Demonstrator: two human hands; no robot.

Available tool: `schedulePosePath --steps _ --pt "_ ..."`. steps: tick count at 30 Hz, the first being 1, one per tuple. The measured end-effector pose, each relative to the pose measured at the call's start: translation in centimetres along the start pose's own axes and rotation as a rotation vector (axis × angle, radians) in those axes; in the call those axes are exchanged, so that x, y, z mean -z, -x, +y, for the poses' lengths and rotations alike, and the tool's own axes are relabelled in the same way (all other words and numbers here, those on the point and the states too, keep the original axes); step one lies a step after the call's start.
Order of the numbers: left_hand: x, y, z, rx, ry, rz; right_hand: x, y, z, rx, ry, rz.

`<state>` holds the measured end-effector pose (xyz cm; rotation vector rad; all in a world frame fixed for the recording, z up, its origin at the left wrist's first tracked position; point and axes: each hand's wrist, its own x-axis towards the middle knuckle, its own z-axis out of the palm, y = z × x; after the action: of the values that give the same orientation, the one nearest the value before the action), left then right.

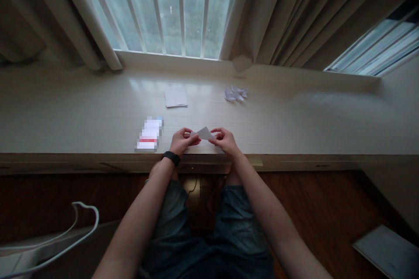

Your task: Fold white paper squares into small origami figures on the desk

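Grip pinched at both ends: left hand (183, 140) and right hand (225, 141) share the folded paper (205, 133) over the near side of the surface (294, 126). Folding, seemingly; the next move calls for even pressure.

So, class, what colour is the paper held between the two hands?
The paper is white, looking greyish in this light; it shows best in the head view.

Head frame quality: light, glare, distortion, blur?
Head view: dim room, backlit by the window; head view: pale glare on the tabletop below it; head view: wide-angle look, curtains splaying outward; head view: folded paper slightly soft, fine creases unreadable; head view: pixelated patch hides detail on the left.
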<state>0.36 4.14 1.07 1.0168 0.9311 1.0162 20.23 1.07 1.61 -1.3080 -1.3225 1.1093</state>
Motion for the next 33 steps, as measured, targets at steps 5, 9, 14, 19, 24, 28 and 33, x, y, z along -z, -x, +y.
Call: schedulePosePath --steps 5,9,14,19,24,28,33 --pt "0.5 -0.5 -0.2 0.035 0.063 -0.09 0.2 -0.1 0.5 -0.003 -0.013 0.016" --pt "0.3 -0.5 0.0 0.034 0.081 -0.05 0.3 -0.4 0.7 -0.019 -0.081 0.051" --pt "0.2 -0.2 0.4 0.075 -0.051 -0.088 0.9 -0.3 0.8 -0.031 -0.122 -0.015" --pt "0.5 -0.5 0.4 0.136 -0.176 -0.123 0.9 0.0 0.6 -0.037 -0.148 -0.054" --pt "0.4 -0.7 0.0 0.066 -0.088 -0.024 -1.7 -0.3 0.2 -0.048 -0.308 0.084" --pt "0.1 -0.7 -0.3 0.023 0.023 0.04 -4.4 -1.0 0.0 -0.064 -0.415 0.191" --pt "0.5 -0.7 -0.3 0.072 -0.054 -0.047 -5.6 -1.8 0.0 -0.061 -0.32 0.304"
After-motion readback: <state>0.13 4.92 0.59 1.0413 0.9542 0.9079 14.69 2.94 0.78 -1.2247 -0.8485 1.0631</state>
